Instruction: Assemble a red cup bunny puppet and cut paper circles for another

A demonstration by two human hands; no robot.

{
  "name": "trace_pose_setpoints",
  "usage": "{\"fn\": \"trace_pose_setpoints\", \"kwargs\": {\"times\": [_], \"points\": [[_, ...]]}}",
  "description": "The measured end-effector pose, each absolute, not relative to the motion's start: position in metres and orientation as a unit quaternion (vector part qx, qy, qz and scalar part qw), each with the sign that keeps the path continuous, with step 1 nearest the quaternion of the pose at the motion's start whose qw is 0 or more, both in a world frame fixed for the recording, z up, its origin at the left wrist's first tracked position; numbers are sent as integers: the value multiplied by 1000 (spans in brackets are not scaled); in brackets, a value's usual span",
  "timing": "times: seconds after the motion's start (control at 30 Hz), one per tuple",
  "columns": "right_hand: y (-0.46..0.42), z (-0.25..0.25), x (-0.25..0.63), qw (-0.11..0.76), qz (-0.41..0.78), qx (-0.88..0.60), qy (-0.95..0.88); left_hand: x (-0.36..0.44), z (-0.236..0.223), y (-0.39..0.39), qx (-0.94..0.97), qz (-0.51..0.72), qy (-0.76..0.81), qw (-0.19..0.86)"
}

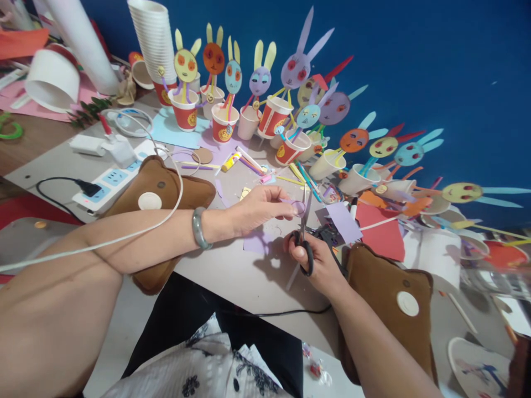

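Between the thumb and fingers of my left hand (257,213) is a small piece of purple paper (298,208) with a round outline. My right hand (322,268) grips black-handled scissors (308,255), its fingers through the loops. The blades point up and away from me, close against the right edge of the purple paper. They look slightly apart, but I cannot tell whether they are cutting into it. A purple paper scrap (258,243) lies on the table below my hands, and a larger purple sheet (343,222) is to their right.
Paper cups (185,113) with rabbit-faced paper figures line the back. A power strip (112,179) and a brown cushion (182,185) are at left, with a white cable (179,190) crossing over my left arm. Another brown cushion (385,309) lies at right beside red paper (379,229).
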State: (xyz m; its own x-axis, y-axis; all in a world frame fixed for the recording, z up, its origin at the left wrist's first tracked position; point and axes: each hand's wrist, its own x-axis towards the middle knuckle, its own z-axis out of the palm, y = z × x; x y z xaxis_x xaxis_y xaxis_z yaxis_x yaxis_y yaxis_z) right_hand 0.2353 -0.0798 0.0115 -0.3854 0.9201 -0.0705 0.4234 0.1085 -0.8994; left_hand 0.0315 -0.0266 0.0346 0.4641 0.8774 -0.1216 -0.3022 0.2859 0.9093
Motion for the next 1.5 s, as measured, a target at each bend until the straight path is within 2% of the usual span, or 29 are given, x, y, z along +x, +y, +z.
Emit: {"fn": "trace_pose_setpoints", "kwargs": {"times": [1.5], "points": [[-79,5,241,285,450,-494,-687,32,34,-23,424,399,303,755]]}}
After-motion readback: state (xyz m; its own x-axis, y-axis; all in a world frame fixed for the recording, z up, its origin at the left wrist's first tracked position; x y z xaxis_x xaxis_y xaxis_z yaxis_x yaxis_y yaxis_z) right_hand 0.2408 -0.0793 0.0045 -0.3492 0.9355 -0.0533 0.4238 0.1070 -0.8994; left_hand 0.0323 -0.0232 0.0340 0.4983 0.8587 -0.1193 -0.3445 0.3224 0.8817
